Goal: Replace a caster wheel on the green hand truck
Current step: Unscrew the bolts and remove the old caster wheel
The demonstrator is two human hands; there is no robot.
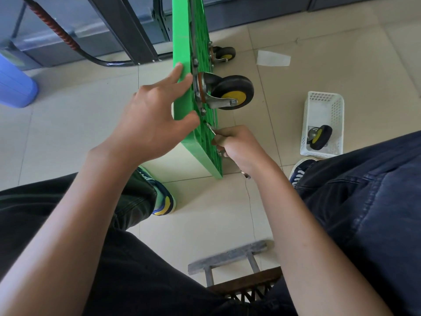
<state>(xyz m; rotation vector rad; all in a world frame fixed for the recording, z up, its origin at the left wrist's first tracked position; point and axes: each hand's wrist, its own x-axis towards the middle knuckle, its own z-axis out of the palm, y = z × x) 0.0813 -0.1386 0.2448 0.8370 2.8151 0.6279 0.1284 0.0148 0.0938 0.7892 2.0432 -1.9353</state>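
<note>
The green hand truck (182,30) stands on its edge on the tiled floor, its underside facing right. A black caster wheel with a yellow hub (232,92) is mounted on that underside, and a second caster (224,54) sits farther back. My left hand (150,119) holds the platform's edge, fingers on the flat side and thumb by the caster's plate. My right hand (239,144) grips a metal wrench (211,128) whose tip touches the platform just below the caster's plate. A loose caster wheel (319,137) lies in a white basket (323,103).
The white basket stands on the floor to the right of the truck. A piece of white paper (273,58) lies farther back. A blue container (16,85) is at far left. A small stool (230,261) is under me, and my shoes flank the platform.
</note>
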